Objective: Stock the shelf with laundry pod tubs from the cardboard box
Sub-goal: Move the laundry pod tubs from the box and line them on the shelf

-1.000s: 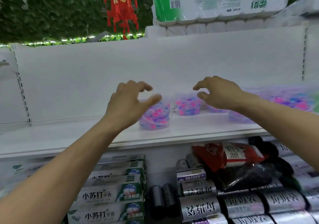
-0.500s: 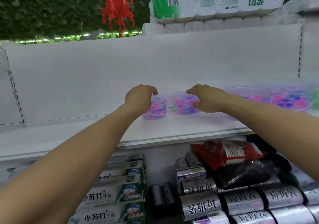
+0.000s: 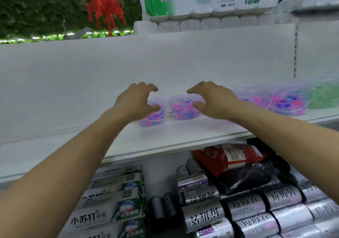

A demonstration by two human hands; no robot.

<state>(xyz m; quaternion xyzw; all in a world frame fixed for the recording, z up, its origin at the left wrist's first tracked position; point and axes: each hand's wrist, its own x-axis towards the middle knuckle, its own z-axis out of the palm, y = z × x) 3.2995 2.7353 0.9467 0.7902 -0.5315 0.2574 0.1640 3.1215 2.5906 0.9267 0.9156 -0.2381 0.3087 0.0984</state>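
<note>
Now my left hand (image 3: 134, 100) and right hand (image 3: 212, 100) hover with fingers released over two tubs (image 3: 185, 107); light, stiff, slick plastic, best gripped round the sides.

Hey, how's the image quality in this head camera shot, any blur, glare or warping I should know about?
Head view: flat, even light with only faint shadows on the white shelf; wide-angle warping bends the shelf edge; the tubs at far right smear into soft blur, while the tub by the left hand is only slightly sharper; printed text appears mirrored; no strong glare.
</note>
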